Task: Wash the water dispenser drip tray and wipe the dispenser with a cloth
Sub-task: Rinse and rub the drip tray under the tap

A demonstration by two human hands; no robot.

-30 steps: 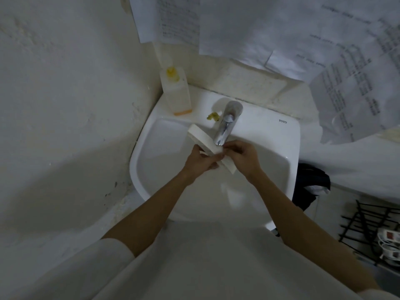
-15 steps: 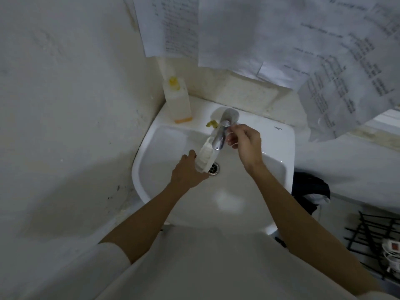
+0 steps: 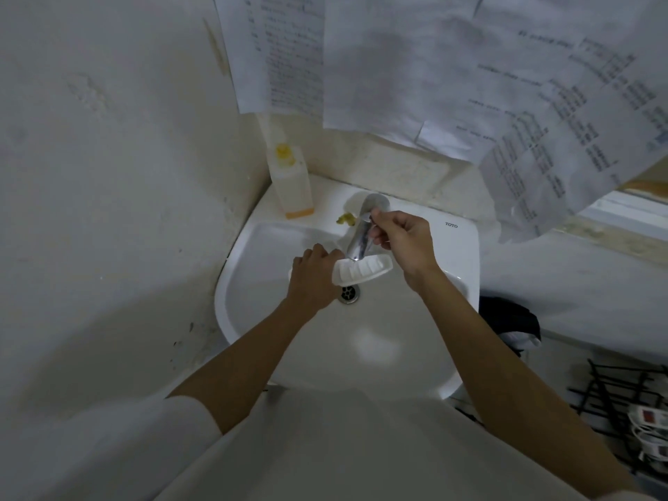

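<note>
The white ribbed drip tray [image 3: 362,270] is held flat under the spout of the chrome tap [image 3: 363,229], above the drain [image 3: 349,293] of the white sink [image 3: 459,247]. My left hand [image 3: 313,280] grips the tray's left end. My right hand [image 3: 401,240] is up at the tap, its fingers closed around the tap's top. I cannot tell whether water is running. No cloth or dispenser is in view.
A soap bottle [image 3: 291,182] with orange liquid stands on the sink's back left corner, with a small yellow object [image 3: 345,218] beside the tap. Printed papers [image 3: 397,66] hang on the wall above. A black wire rack [image 3: 621,395] and a dark bag [image 3: 509,320] sit at the right.
My right hand let go of the tray and rose to the tap. My left hand turned the tray from on edge to flat under the spout.
</note>
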